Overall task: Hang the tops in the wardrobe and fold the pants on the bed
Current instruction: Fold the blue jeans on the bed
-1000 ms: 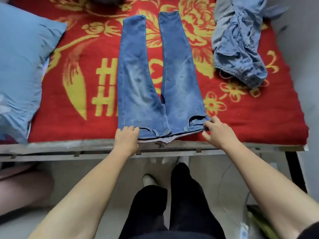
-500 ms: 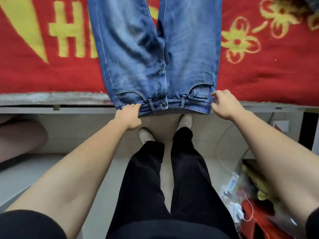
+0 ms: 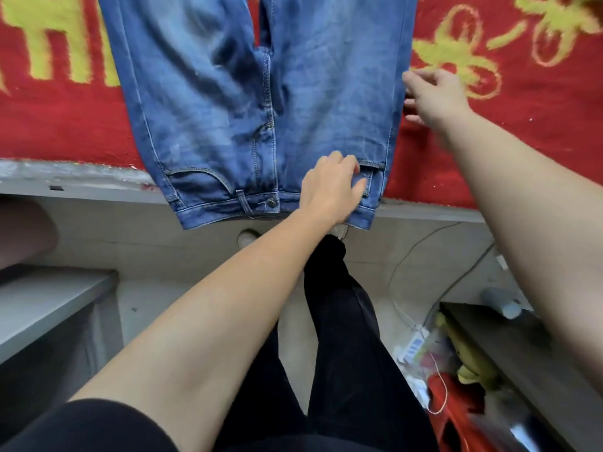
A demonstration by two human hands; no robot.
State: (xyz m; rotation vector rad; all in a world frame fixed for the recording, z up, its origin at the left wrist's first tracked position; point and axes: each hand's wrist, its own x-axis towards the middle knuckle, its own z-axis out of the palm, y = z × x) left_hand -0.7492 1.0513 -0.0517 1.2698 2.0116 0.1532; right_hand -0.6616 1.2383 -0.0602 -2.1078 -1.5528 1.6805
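Jeans (image 3: 212, 109): blue denim, spread flat front-up on the bed, with the legs running far out of the top of view. The waistband lies nearest and hangs over the near bed edge (image 3: 81, 181).
Left hand (image 3: 329, 190): reaches across to the jeans' right front pocket. The fingers bend down onto the denim just by the pocket opening and the thumb points right. I cannot tell whether any cloth is pinched.
Right hand (image 3: 437, 96): farther up, at the jeans' right side seam, with fingers parted and relaxed and the tips at the denim's edge. It holds nothing that shows.
Blanket (image 3: 65, 125): red with yellow figures, lying under the jeans and showing on both sides of them.
Person's legs (image 3: 342, 321): in black trousers, standing near the bed below the waistband, with a pale shoe (image 3: 248, 238) on the floor.
Floor, right: a white cable (image 3: 421, 243) and a blurred heap with a red bag (image 3: 456, 409).
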